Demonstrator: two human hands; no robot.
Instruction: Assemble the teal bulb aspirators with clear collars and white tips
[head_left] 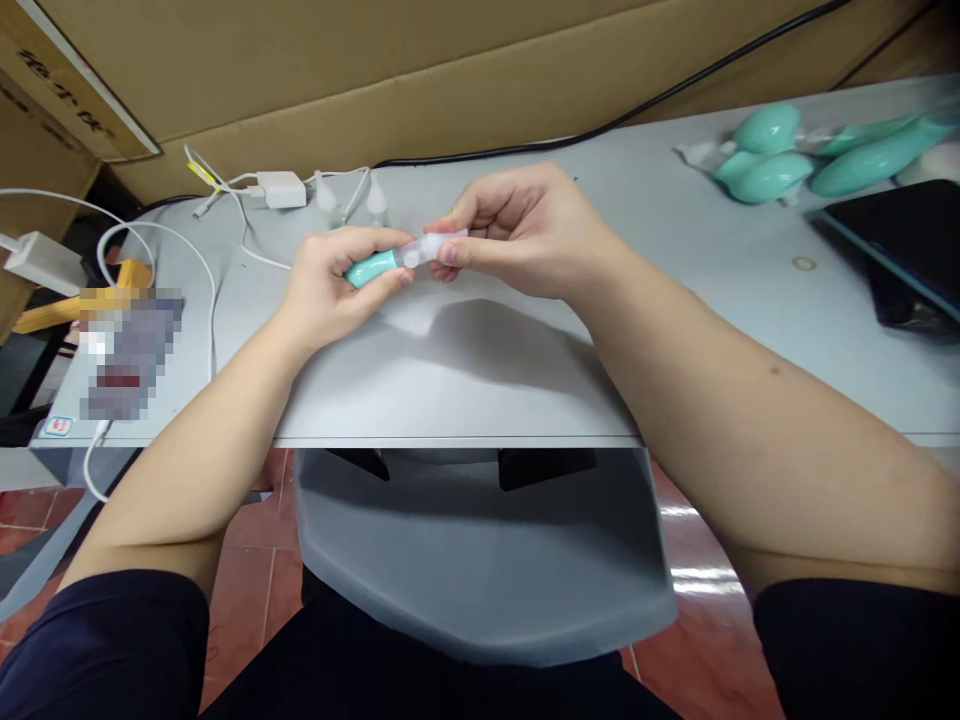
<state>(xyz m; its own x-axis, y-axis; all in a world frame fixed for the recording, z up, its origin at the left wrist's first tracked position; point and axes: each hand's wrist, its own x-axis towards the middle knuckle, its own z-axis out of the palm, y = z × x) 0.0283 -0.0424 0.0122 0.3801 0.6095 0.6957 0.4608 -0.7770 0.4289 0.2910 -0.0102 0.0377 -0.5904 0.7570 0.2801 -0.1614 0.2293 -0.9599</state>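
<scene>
My left hand (330, 275) is closed around the teal body of a small device (371, 269) that looks like a nasal aspirator. It has a clear middle section, and its tip is whitish. Fingers and thumb of my right hand (510, 235) pinch that white tip (450, 240), partly hiding it. The aspirator is held roughly level above the grey table (450, 390), its tip pointing right. Just behind my hands stand two small clear pieces with pointed white tops, a left one (325, 195) and a right one (377, 200).
Several teal bulb-shaped parts (765, 175) lie at the back right, near a black flat object (900, 240). A small tan ring (804, 264) is on the tabletop. White cables and a white charger (281, 189) sit at the back left. A blurred-out phone-like object (135, 355) lies front left.
</scene>
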